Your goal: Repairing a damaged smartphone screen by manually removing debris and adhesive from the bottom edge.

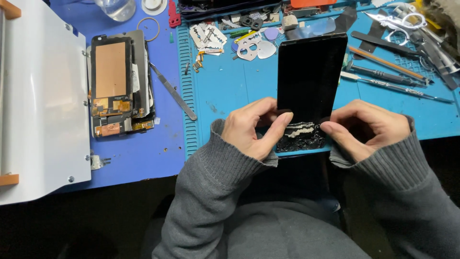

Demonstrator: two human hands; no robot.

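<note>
Head view: your hands, left (pixel 250 128) and right (pixel 365 128), pinched the screen (pixel 310 79); fingers hid its shattered lower corners.

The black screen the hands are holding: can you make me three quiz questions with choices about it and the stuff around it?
1. Where do the tweezers lie?
A. left of the black screen
B. on the screen
C. in a hand

2. What colour is the work mat?
A. red
B. blue
C. green

3. How is the screen's bottom end?
A. smooth
B. folded
C. shattered

Answers: 1 A, they lie by the opened phone. 2 B, blue shows around the tools. 3 C, cracked bits show between the left hand and right hand.
</note>
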